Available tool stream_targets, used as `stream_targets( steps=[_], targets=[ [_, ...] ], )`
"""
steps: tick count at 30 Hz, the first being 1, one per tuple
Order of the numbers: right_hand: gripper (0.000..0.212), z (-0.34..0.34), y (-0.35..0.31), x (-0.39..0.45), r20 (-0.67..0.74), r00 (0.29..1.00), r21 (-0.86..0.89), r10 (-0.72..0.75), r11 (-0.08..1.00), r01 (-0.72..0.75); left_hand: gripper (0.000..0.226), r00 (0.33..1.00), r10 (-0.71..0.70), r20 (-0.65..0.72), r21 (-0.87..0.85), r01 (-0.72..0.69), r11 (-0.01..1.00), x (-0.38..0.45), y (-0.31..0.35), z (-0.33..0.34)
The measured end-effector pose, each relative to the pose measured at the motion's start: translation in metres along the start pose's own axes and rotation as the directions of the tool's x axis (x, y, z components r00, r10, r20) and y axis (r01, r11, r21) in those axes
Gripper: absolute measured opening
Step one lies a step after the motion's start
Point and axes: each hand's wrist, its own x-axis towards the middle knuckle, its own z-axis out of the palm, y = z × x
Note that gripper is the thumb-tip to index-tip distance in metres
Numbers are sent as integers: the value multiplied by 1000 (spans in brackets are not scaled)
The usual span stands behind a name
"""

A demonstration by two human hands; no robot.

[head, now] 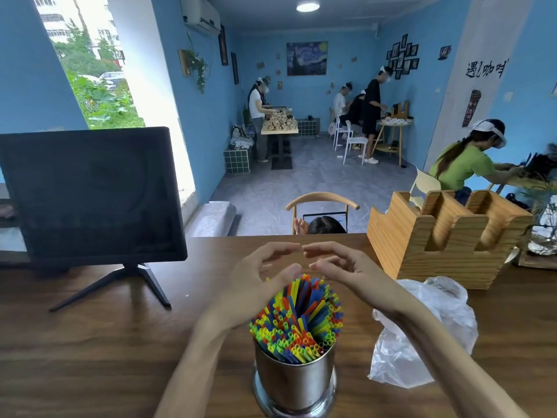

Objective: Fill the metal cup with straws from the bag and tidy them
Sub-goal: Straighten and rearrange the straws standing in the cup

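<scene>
Head view. We found the cup [295, 384], a metal one, standing upright on the wooden table [90, 342] near its front edge, directly before the person. It was packed with straws [297, 321] in blue, yellow, green, red and orange, their open ends fanning out above the rim and leaving a hollow near the middle of the bunch.

We noted the left hand [262, 282] raised over the far left side of the straws, fingers loosely curved, thumb lying close to the tallest straw tips. It gripped nothing. Whether the thumb touched the straws we could not tell.

We noted the right hand [346, 273] opposite it, over the far right side, fingers likewise relaxed and curved inward, grasping nothing. The fingertips of both hands nearly met above and beyond the bunch, forming a loose arch.

The bag [428, 333], clear plastic and crumpled, lay on the table just right of the cup, partly behind the right forearm. We could see no straws in it.

A dark monitor [90, 194] on a folding stand stood at the left of the table. A wooden holder [446, 236] with slotted compartments stood at the far right, behind the bag.

Beyond the table we observed a blue-walled room with several people working at other tables.
</scene>
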Motion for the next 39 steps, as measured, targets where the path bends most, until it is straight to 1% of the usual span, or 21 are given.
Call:
stream_targets(
  steps=[2, 3, 4, 6, 8, 9, 11, 12, 14, 17, 20, 23, 26, 30, 33, 35, 39],
  targets=[
    [44, 3, 6, -4, 127, 990, 88, 66, 993, -77, 33, 995, 23, 99, -35, -20, 999, -1, -2, 6],
    [46, 7, 9, -6, 156, 984, 128, 92, 985, -112, 29, 994, 23, 108, -55, -17, 998, -2, -4, 8],
    [45, 10, 11, -8, 148, 983, 166, 112, 977, -136, 25, 996, 14, 85, -66, -9, 998, -2, -5, 10],
    [42, 16, 13, -9, 77, 988, 193, 136, 970, -148, 25, 1000, 3, -1, -93, -3, 996, -3, -7, 11],
    [40, 21, 14, -11, 53, 989, 192, 139, 970, -146, 28, 997, 1, -76, -164, -14, 986, -6, -8, 14],
    [41, 23, 15, -12, 57, 988, 219, 144, 964, -153, 30, 995, -8, -96, -223, -14, 975, -8, -8, 14],
    [45, 28, 22, -15, 68, 984, 318, 164, 931, -177, 38, 997, -28, -75, -358, -1, 934, -14, -10, 15],
    [47, 29, 26, -16, 72, 983, 363, 166, 914, -181, 41, 998, -27, -58, -391, 3, 920, -18, -11, 14],
    [50, 32, 30, -17, 67, 983, 412, 170, 893, -182, 40, 998, -33, -46, -402, 11, 916, -23, -13, 14],
    [46, 35, 30, -18, 23, 984, 411, 176, 896, -169, 33, 993, -86, -79, -471, 39, 881, -27, -15, 15],
    [35, 35, 29, -18, -40, 980, 398, 196, 903, -165, 29, 990, -112, -86, -500, 54, 864, -28, -13, 17],
    [31, 35, 29, -16, -70, 975, 358, 212, 917, -174, 23, 987, -136, -87, -497, 75, 865, -28, -13, 19],
    [33, 37, 28, -14, -85, 968, 327, 235, 925, -195, 17, 983, -151, -109, -474, 82, 877, -25, -14, 20],
    [35, 39, 26, -12, -113, 964, 345, 241, 919, -189, 25, 981, -158, -115, -477, 85, 874, -26, -17, 23],
    [36, 40, 22, -11, -102, 965, 324, 243, 925, -199, 28, 977, -163, -138, -477, 79, 875, -26, -18, 25],
    [36, 40, 19, -9, -124, 961, 319, 246, 927, -196, 29, 975, -166, -147, -486, 75, 871, -27, -18, 26],
    [27, 38, 13, -7, -192, 964, 304, 184, 945, -120, 35, 970, -168, -175, -463, 69, 883, -27, -16, 28]
  ],
)
